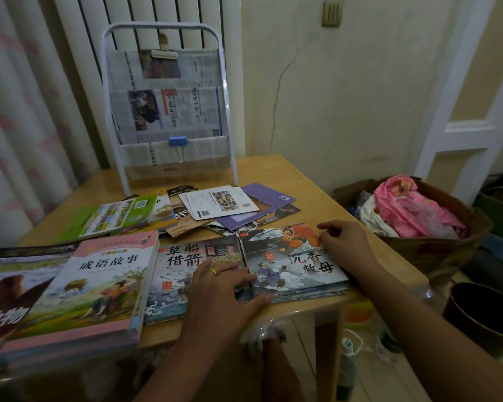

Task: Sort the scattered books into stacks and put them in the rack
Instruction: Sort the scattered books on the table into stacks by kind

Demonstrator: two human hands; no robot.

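My left hand (221,282) spread flat across two picture-book stacks (294,262), my right hand (344,245) pinching the right stack's far corner, loose books (186,211) scattered before the rack (169,111)

left hand (224,288) flat on storybooks (291,262) | right hand (343,242) pinching top cover | rack (169,111) behind

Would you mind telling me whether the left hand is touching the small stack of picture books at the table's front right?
Touching: in the head view the left hand lies flat, fingertips against the left edge of the picture book stack.
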